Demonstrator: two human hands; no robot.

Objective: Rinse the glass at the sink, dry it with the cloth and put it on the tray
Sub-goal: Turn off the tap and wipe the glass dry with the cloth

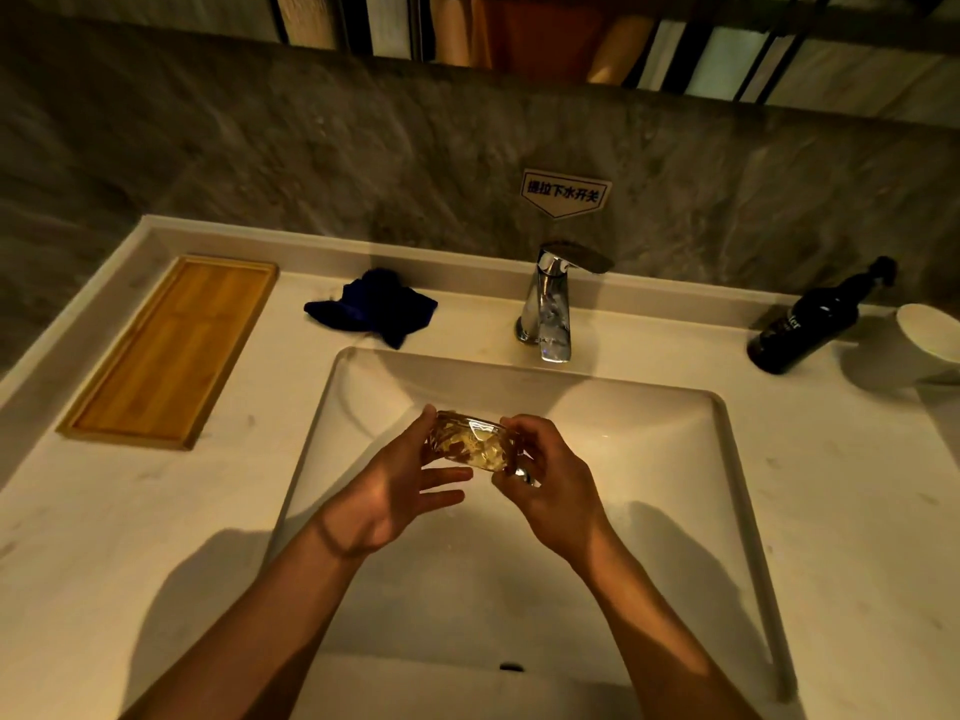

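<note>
A clear cut glass (470, 443) lies on its side in the air above the white sink basin (691, 459). My right hand (550, 480) grips its right end. My left hand (410, 485) touches its left end with thumb and fingertips, the other fingers spread. The chrome faucet (550, 309) stands behind the basin, with no water visibly running. A dark blue cloth (374, 309) lies crumpled on the counter left of the faucet. A wooden tray (171, 350) sits at the far left with nothing on it.
A dark pump bottle (810, 324) and a white cup (930, 340) stand at the right of the counter. A label (565, 192) hangs on the grey stone wall above the faucet. A mirror runs along the top.
</note>
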